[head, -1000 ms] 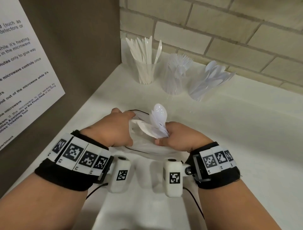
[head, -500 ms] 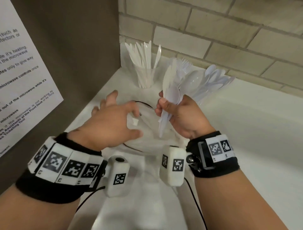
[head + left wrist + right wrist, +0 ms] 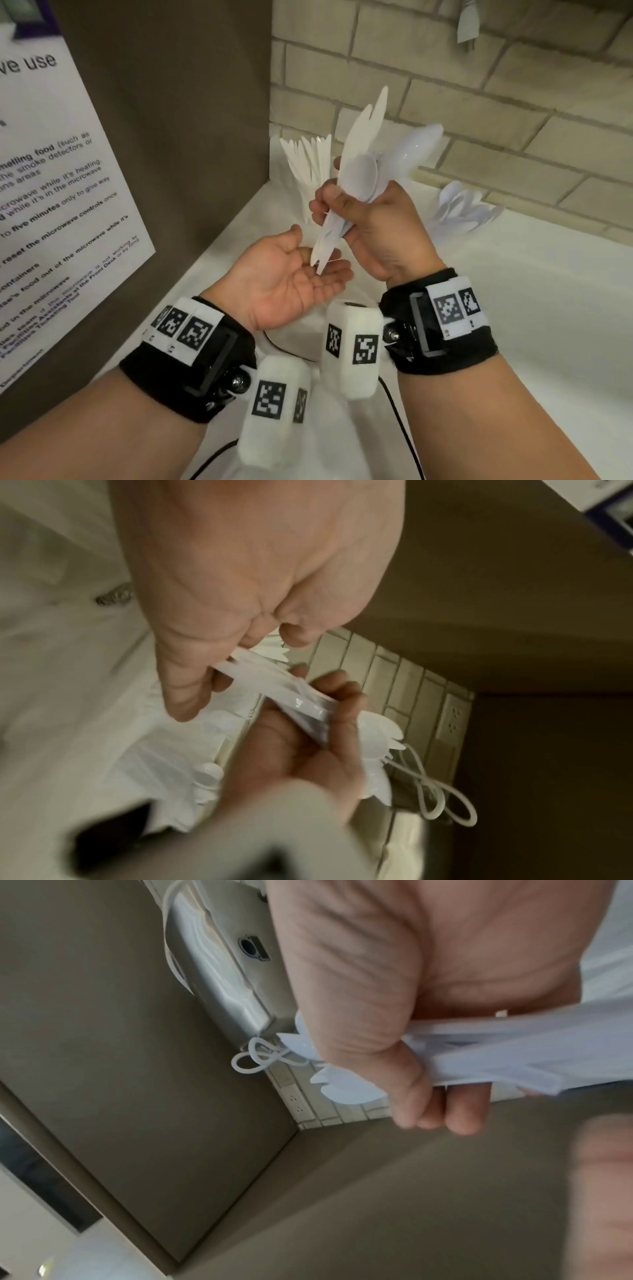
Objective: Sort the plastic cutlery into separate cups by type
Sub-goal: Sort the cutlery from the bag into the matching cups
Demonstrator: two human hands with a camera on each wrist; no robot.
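While the left hand lies palm-up with relaxed fingers just under the handle ends, apparently to square them, the right hand clenches the cutlery bundle upright before the knife cup.

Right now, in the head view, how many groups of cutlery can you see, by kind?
Knives in cup: 1
Spoons in cup: 1
Cutlery bundle gripped in right hand: 1
Total: 3
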